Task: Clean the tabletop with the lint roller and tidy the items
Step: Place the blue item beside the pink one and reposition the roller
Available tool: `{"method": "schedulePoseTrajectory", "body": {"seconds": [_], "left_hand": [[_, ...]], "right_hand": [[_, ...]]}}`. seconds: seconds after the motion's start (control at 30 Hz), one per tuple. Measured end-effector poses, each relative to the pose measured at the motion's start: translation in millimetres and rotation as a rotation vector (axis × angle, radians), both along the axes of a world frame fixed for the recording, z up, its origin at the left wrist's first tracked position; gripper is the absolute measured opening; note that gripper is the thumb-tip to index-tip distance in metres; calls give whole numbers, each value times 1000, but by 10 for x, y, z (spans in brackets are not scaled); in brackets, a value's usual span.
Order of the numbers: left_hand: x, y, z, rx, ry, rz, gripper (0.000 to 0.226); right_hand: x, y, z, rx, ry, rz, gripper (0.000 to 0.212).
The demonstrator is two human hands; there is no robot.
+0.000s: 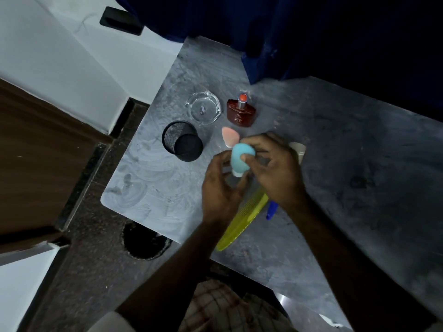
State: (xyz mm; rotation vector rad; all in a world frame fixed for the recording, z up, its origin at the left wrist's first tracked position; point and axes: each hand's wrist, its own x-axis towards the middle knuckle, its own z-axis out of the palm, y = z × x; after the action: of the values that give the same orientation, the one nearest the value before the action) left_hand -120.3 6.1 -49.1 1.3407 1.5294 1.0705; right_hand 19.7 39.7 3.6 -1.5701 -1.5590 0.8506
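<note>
Above the grey marbled tabletop (335, 144) both hands meet on a light blue egg-shaped sponge (239, 155). My right hand (275, 168) pinches its top with thumb and fingers. My left hand (220, 185) cups it from below, where a small white part (236, 173) shows. A pink sponge (229, 137) lies on the table just behind the hands. Under my wrists lie a yellow-green comb (242, 224) and a blue pen (272, 209). I cannot pick out a lint roller; a white object (298, 149) peeks out behind my right hand.
A black mesh pen cup (182, 141) stands at the left, a clear glass ashtray (203, 107) behind it, and a red-brown perfume bottle (241, 111) beside that. A dark blue curtain (287, 32) hangs over the table's far edge. A dark bin (143, 240) sits on the floor below the table's corner.
</note>
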Motion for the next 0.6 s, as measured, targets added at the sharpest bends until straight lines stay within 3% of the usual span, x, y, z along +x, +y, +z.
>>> {"method": "schedulePoseTrajectory", "body": {"seconds": [0.13, 0.6], "left_hand": [[-229, 7, -167, -47, 48, 54, 46], [-334, 206, -310, -53, -8, 121, 46]], "right_hand": [[-309, -66, -124, 82, -170, 70, 21], [-637, 35, -323, 131, -305, 72, 17]]}}
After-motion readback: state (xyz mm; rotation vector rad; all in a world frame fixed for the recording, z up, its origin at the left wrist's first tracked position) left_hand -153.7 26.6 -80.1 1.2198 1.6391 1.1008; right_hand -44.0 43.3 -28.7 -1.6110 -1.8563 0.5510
